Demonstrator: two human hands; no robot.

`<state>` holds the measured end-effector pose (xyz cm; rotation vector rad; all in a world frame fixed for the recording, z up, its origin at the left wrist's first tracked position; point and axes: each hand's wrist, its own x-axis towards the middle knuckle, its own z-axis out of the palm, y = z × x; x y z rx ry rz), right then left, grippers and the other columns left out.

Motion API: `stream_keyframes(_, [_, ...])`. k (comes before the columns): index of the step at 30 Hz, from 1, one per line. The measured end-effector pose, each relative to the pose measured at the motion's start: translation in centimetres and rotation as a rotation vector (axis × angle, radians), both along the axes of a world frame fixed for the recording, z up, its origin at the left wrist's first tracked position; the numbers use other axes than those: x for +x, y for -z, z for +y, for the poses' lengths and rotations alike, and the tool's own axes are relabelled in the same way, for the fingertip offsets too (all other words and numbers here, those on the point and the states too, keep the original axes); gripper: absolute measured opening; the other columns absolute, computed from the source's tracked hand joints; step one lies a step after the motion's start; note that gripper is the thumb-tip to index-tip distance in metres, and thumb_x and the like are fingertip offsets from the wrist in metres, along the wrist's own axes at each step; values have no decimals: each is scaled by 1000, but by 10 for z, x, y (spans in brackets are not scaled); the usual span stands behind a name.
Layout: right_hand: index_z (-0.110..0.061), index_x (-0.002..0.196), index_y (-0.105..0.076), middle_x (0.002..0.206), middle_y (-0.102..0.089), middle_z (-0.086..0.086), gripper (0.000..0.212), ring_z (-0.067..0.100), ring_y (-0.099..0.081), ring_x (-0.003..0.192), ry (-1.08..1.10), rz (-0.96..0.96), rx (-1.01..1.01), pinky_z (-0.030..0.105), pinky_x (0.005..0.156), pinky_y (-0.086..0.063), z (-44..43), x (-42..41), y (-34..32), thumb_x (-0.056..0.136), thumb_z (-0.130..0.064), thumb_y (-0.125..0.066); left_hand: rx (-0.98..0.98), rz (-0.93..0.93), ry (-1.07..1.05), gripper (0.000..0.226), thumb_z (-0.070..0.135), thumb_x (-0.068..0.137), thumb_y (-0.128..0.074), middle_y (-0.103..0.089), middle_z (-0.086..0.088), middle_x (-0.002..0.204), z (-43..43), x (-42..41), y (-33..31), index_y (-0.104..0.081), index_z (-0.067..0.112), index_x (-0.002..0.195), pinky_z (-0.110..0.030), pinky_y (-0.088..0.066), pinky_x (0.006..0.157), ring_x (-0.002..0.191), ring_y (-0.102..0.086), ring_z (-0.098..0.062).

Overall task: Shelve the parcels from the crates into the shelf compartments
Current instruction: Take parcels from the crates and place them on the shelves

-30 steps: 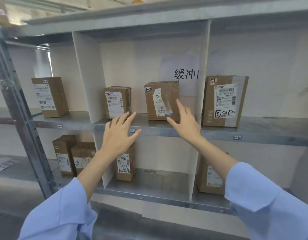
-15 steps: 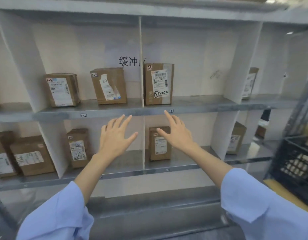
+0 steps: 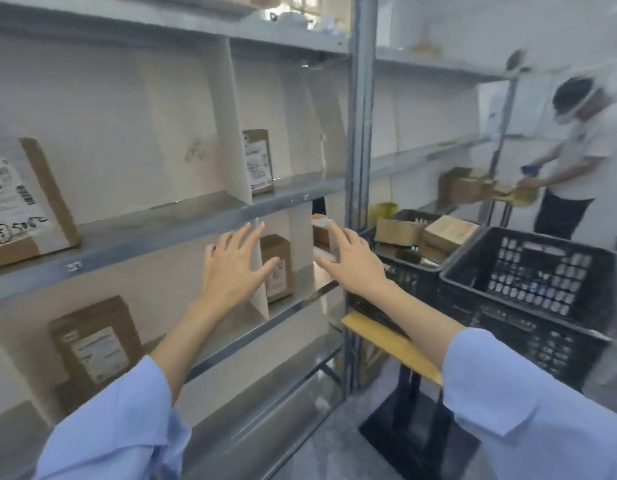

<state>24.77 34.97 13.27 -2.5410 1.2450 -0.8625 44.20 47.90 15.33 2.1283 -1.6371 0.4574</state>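
Both hands were raised in front of the shelf point(image 3: 144, 237), each holding nothing. The left hand point(image 3: 230, 268) was spread flat, its fingers point(image 3: 253, 233) straight and fanned. The right hand point(image 3: 355, 265) was also flat and relaxed, palm turned toward the left one. Light blue sleeves point(image 3: 127, 427) covered both forearms.

The shelf had grey metal boards, white backing and white dividers point(image 3: 230, 133) that split each level into compartments. A grey steel post point(image 3: 360, 133) closed its right end. On the upper board a labelled parcel point(image 3: 19, 206) with a handwritten mark stood at the far left of the view. A narrow parcel point(image 3: 258, 161) stood upright just right of a divider. On the lower board a brown parcel point(image 3: 95, 344) stood at lower left. A second one point(image 3: 277, 268) stood beside a divider, partly hidden by the left hand. A small box point(image 3: 320, 228) near the post was partly hidden by the right fingers.

Right of the post, two black lattice crates sat side by side on a bench point(image 3: 390, 341) with a wooden top and black legs. The far crate point(image 3: 411, 271) held several brown parcels point(image 3: 449, 232). The near crate point(image 3: 528, 282) stood closer to the camera.

Beyond them more shelving ran along a white wall. There, another person point(image 3: 584, 157) in a white top and dark trousers bent over cardboard boxes, blurred. The floor point(image 3: 334, 455) was grey.
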Motion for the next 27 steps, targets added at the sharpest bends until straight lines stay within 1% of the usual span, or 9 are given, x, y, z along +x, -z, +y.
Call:
stream_keyframes(2, [-35,157,-6,160,-25,7,78,32,-26,144,75,4,13,50,109,-36,-41,-46,1,95,-61,-45,-6,16,87,70,62,95,-39,-23,3,161,-56,-36,5,-18,35,155,-45,-18,116,146,-21,-23])
stream_keyframes(4, [-35,157,-6,159,-26,6,78,32,-28,143,158,41,22,50,107,-37,-77,-89,4,95,-63,-44,-2,29,157,70,63,94,-39,-23,3,161,-106,-71,15,-17,35,155,-46,-19,116,146,-21,-22])
stream_keyframes(6, [-37,156,-6,159,-27,5,78,32,-30,142,223,36,40,50,106,-40,-109,-125,8,94,-65,-44,5,26,216,71,65,93,-37,-24,4,160,-151,-103,23,-18,35,155,-46,-21,114,145,-23,-20])
stream_keyframes(8, [-39,156,-7,159,-27,3,78,31,-32,142,276,20,57,51,107,-42,-135,-155,11,93,-66,-44,14,34,265,71,67,93,-35,-25,4,160,-190,-132,26,-18,36,154,-46,-24,114,144,-24,-20])
stream_keyframes(11, [-36,156,-8,161,-25,2,77,30,-29,144,319,19,87,50,109,-40,-165,-188,17,94,-62,-46,24,52,330,70,65,94,-38,-24,4,161,-235,-166,29,-18,36,155,-47,-23,115,145,-24,-20])
stream_keyframes(16, [-35,156,-10,160,-25,4,77,30,-29,143,367,-11,134,52,108,-39,-213,-221,36,95,-59,-49,52,60,398,70,63,94,-40,-23,4,161,-302,-194,40,-17,35,155,-49,-21,115,146,-23,-21])
stream_keyframes(20, [-35,156,-12,159,-27,4,79,29,-33,141,398,-16,176,52,106,-42,-255,-237,62,92,-63,-49,90,57,425,71,65,93,-38,-24,4,161,-359,-207,59,-16,36,155,-48,-21,115,146,-23,-22])
stream_keyframes(23, [-35,156,-10,159,-26,4,82,28,-31,142,445,-15,208,52,107,-42,-294,-247,78,91,-66,-48,99,63,447,72,65,93,-38,-25,5,160,-405,-215,73,-16,36,155,-48,-20,116,145,-24,-22])
stream_keyframes(27, [-35,157,-8,158,-26,5,82,29,-32,141,508,-13,242,52,104,-43,-350,-250,93,92,-63,-49,130,74,499,72,65,92,-41,-28,5,159,-474,-217,89,-18,36,154,-48,-20,116,144,-26,-21])
